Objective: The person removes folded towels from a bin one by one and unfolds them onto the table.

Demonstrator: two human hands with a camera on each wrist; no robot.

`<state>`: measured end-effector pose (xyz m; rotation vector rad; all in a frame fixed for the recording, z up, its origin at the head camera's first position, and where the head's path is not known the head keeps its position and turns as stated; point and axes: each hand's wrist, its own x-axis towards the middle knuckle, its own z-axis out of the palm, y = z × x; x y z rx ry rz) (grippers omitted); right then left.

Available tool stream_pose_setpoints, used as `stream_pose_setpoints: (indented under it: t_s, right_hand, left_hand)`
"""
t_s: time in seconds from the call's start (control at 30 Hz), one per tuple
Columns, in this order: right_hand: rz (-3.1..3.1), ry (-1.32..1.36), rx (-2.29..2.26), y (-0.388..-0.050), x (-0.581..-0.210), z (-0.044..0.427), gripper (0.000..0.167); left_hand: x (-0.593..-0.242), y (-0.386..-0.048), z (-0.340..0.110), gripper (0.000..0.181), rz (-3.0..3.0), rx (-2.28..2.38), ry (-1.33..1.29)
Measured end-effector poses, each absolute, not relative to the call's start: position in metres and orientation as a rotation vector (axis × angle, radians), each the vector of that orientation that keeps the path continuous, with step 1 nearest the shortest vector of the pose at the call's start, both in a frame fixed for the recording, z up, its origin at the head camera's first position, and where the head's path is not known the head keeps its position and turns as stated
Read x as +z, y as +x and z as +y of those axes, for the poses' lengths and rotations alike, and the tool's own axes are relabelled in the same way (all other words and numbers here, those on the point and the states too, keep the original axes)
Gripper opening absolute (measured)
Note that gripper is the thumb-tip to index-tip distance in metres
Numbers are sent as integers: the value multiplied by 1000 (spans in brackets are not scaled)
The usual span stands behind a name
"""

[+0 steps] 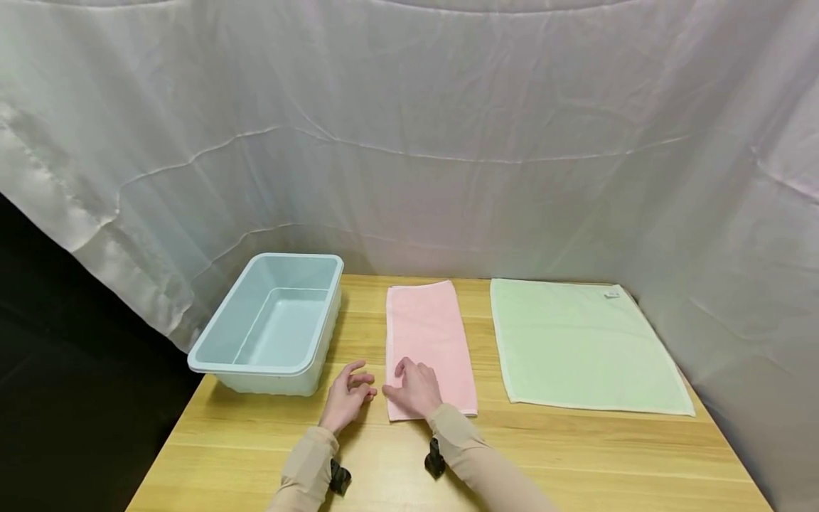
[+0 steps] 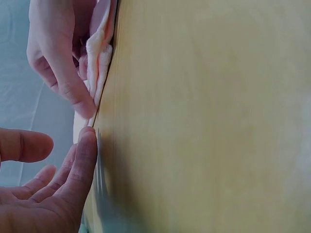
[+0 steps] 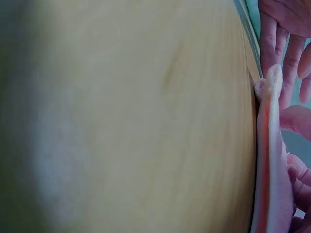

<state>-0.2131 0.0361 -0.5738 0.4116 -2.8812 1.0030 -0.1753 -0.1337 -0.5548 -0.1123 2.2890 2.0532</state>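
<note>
A pink towel (image 1: 425, 334), folded into a long strip, lies on the table in front of me. My right hand (image 1: 417, 388) rests on its near left part, the thumb at the left edge and the fingers loosely bent over the cloth. In the right wrist view the layered edge of the pink towel (image 3: 274, 160) shows beside that thumb. My left hand (image 1: 346, 398) is just left of the towel, palm turned toward it. Its fingers are relaxed and apart in the left wrist view, with one fingertip close to the towel's edge, and nothing is held.
To the left stands a light blue plastic bin (image 1: 301, 370) with nothing visible inside. A pale green towel (image 1: 582, 348) lies spread flat on the right of the wooden table (image 1: 576, 455). Grey curtains (image 1: 448, 192) hang behind and along the sides.
</note>
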Motion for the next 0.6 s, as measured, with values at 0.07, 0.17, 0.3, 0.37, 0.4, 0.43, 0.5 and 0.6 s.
stream_pose_setpoints:
  t_s: [0.07,0.17,0.3,0.37,0.4,0.43,0.5,0.6]
  right_hand:
    - [-2874,422,978,-214,-574,37,26]
    - [-2858,436,987,-215,-575,39,24]
    - [-2803,494,1060,-216,-576,43,24]
    - [-2782,539,1106,-217,-577,46,26]
    - [-2774,563,1131,-218,-577,47,28]
    - [-2778,577,1154,-218,-577,49,29]
    - [-2792,605,1185,-219,-577,52,33]
    - [-2821,632,1198,-220,-574,57,37]
  left_hand:
    - [-555,-175,-134,51,2283,2060,-118]
    - [-556,-175,-134,51,2288,2057,-113]
    - [-556,-175,-134,52,2285,2055,-115]
    - [-555,-176,-133,52,2281,2058,-119]
    - [-555,-176,-133,52,2280,2058,-120]
    - [-555,-176,-133,52,2279,2058,-123]
    - [-554,-176,-132,52,2279,2057,-126]
    - [-553,-177,-130,52,2280,2060,-120]
